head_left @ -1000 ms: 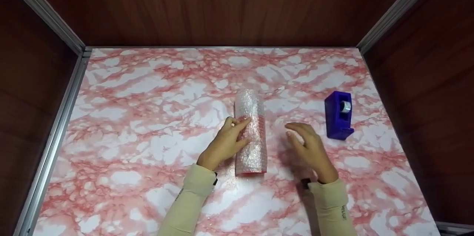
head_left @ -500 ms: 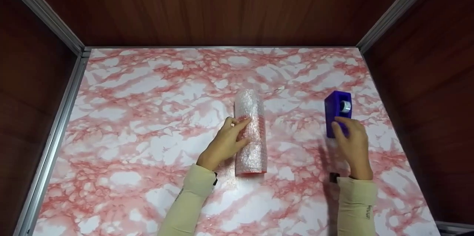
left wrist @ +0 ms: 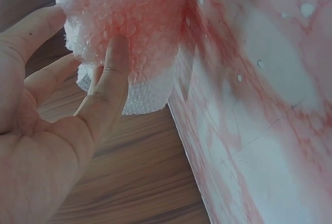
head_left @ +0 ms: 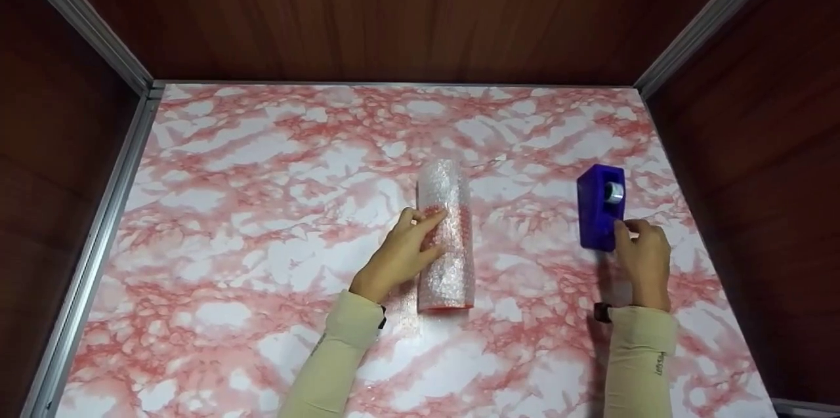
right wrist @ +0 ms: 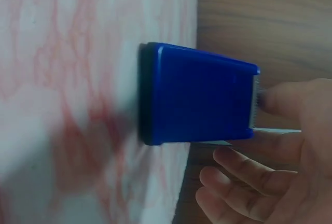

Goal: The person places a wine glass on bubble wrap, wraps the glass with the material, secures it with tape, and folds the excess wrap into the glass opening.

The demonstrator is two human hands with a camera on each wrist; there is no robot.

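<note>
A cylinder-like bundle of bubble wrap [head_left: 447, 280], red showing through it, lies lengthwise on the table. My left hand [head_left: 394, 254] rests against its left side, thumb and index finger extended over the wrap. Seen from the left wrist, the fingers [left wrist: 116, 60] press on the bubbles, fairly straight and spread. To the right stands a blue-purple tape dispenser [head_left: 596, 208] with a small roll of clear tape [head_left: 614, 192]. My right hand [head_left: 644, 260] is at its near end, thumb and index finger pinching at the serrated cutter [right wrist: 255, 102]; the tape end there is mostly hidden.
The table [head_left: 262, 208] has a red-and-white marbled top. Dark wood panels [head_left: 394, 11] enclose it at the back and both sides, with metal framing [head_left: 98, 260] along the edges. A small white scrap [head_left: 501, 157] lies beyond the bundle.
My right hand has moved right from beside the bundle to the tape dispenser, first over its top, then down to its cutter end. The left hand has stayed on the bubble wrap.
</note>
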